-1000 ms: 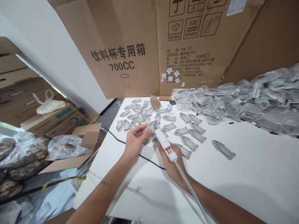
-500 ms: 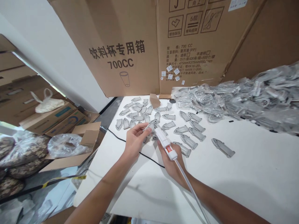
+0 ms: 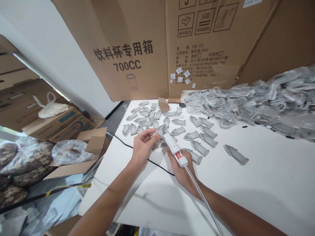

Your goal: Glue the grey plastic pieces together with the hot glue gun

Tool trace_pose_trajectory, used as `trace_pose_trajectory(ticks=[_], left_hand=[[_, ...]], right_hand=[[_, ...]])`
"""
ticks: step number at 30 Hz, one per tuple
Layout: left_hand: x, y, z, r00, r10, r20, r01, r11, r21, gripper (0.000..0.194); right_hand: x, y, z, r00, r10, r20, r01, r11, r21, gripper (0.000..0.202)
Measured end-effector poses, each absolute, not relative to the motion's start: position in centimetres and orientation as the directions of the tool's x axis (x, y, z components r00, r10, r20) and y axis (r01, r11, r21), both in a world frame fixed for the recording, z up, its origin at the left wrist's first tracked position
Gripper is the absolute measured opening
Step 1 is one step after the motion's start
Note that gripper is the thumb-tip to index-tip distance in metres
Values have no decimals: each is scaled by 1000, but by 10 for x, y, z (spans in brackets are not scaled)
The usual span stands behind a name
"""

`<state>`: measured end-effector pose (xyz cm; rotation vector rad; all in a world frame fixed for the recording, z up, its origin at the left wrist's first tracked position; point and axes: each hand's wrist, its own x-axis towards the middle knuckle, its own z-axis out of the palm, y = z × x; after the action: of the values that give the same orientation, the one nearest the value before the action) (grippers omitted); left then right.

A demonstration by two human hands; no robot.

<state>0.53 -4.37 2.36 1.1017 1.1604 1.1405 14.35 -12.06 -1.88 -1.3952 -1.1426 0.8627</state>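
Between thumb and fingers, my left hand pinches a grey plastic part with one pointed end. My right hand is wrapped round a white handheld tool that has an orange-red label and a pale cord running from its rear. The tool's front end meets or nearly meets the held part; the exact contact is hidden. More grey parts of the same shape lie beyond and beside my hands, among them one to the right and a lone one farther right.
A heap of bagged grey parts covers the back right of the white table. A large cardboard box stands behind. One black cable crosses the tabletop under my arms. Open cartons and plastic bags sit at the left.
Both hands keep almost the same pose, with the tool still at the held part. The view has shifted very slightly.
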Motion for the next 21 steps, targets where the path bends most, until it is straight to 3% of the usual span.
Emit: trace_pose_trajectory(ticks=[6, 15, 21], left_hand=[[7, -45, 24, 16, 998, -54, -68, 55, 996, 46], [2, -40, 20, 47, 984, 172, 95, -175, 980, 32], [-14, -33, 23, 219, 823, 524, 397, -566, 722, 13]], right_hand=[[143, -120, -28, 277, 960, 35, 107, 5, -994, 51], [145, -123, -17, 296, 954, -40, 68, -62, -996, 53], [144, -124, -7, 296, 946, -133, 42, -152, -987, 54]])
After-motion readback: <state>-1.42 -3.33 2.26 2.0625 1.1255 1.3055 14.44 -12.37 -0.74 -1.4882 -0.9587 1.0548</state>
